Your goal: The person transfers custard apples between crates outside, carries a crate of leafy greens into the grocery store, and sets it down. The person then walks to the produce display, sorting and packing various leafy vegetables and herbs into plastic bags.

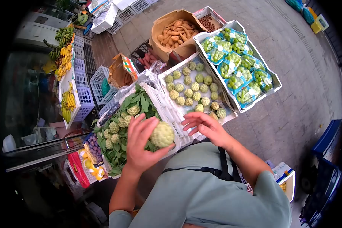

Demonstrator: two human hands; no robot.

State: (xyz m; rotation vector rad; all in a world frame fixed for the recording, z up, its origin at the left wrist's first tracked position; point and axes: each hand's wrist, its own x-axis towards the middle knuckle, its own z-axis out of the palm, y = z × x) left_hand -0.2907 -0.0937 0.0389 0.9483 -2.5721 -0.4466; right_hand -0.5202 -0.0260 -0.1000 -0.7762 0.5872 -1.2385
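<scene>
My left hand (pixel 139 146) is closed around a large pale-green custard apple (pixel 162 135), its thumb underneath and its fingers along the left side. Below and left of that hand, a white crate (pixel 160 99) holds green leaves (pixel 140 100) and several custard apples (pixel 114 127). To the right, my right hand (pixel 208 128) is open, fingers apart and pointing left, with nothing in it. It hovers close to the near edge of a white tray (pixel 167 92) where smaller custard apples (pixel 195 86) lie spread out.
A white box (pixel 274 81) of bagged green grapes stands at the right. Behind are a carton (pixel 155 28) of sweet potatoes and a crate (pixel 219 18) of small brown nuts or fruit. Bananas (pixel 67 100) line the left side. Grey paving (pixel 292 49) stretches along the right.
</scene>
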